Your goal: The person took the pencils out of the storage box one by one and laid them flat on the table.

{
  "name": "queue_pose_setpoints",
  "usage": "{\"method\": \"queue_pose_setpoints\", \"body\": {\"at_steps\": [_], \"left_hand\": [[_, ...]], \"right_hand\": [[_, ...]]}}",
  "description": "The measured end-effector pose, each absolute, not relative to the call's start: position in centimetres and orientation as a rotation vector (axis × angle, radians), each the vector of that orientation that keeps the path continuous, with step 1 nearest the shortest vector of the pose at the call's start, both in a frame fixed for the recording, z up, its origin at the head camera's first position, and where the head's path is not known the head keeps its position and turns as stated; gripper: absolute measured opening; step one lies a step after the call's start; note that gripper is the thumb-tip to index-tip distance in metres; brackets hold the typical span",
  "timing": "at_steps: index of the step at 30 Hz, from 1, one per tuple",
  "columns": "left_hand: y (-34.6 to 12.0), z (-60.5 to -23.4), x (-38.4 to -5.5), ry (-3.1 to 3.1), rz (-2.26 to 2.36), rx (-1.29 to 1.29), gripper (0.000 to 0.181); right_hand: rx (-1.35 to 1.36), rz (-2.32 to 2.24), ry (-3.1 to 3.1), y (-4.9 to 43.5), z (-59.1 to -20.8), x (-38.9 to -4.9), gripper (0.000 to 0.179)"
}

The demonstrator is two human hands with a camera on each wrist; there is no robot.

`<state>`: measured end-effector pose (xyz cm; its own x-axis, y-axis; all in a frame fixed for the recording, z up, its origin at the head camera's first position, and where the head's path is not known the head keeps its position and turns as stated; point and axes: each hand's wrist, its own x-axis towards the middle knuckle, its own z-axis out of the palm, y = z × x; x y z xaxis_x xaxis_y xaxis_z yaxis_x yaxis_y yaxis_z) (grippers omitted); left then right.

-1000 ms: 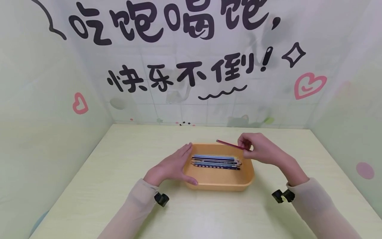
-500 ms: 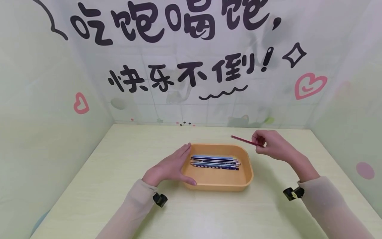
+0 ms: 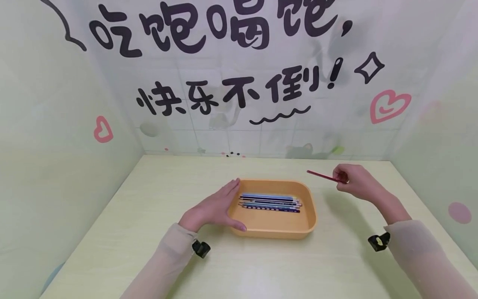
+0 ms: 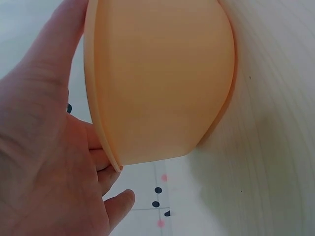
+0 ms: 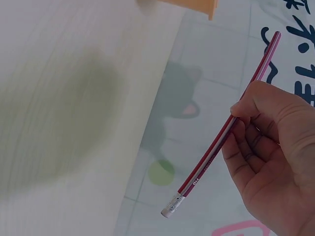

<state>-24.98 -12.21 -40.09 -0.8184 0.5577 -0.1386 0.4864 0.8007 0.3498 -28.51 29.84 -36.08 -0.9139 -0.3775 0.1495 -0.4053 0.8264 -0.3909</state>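
The orange plastic tray [image 3: 276,224] stands on the table, holding a row of blue, black and light-blue pencils [image 3: 269,202]. My left hand [image 3: 214,209] spreads along the tray's left end, fingers extended towards the far corner and thumb at the near rim. In the left wrist view those fingers rest against the edge of the tray [image 4: 162,73]. To the right of the tray, my right hand [image 3: 358,180] pinches a dark red pencil [image 5: 209,152] between thumb and fingers, raised above the table. Its white eraser end [image 5: 170,209] shows in the right wrist view.
A pale wooden table [image 3: 119,232] lies under both hands. Behind it hangs a white printed sheet [image 3: 239,137] with black lettering, and pale panels [image 3: 437,174] border the sides. Black wrist cameras [image 3: 201,249] sit at both cuffs.
My right hand has moved right with the red pencil, from over the tray's far right corner to beyond its right side. My left hand and the tray have stayed nearly still.
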Motion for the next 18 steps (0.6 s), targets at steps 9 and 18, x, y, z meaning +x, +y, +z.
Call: {"method": "queue_pose_setpoints", "body": {"at_steps": [9,18], "left_hand": [[-12.2,-40.1,-25.0,2.753,0.417,0.785,0.133],[-12.2,-39.9,-24.9,2.745,0.415,0.783,0.132]], "right_hand": [[0.63,0.625,-2.977,31.4,-37.2,-28.8,0.014],[0.661,0.568,-2.982,33.0,-38.6,-29.2,0.016]]}}
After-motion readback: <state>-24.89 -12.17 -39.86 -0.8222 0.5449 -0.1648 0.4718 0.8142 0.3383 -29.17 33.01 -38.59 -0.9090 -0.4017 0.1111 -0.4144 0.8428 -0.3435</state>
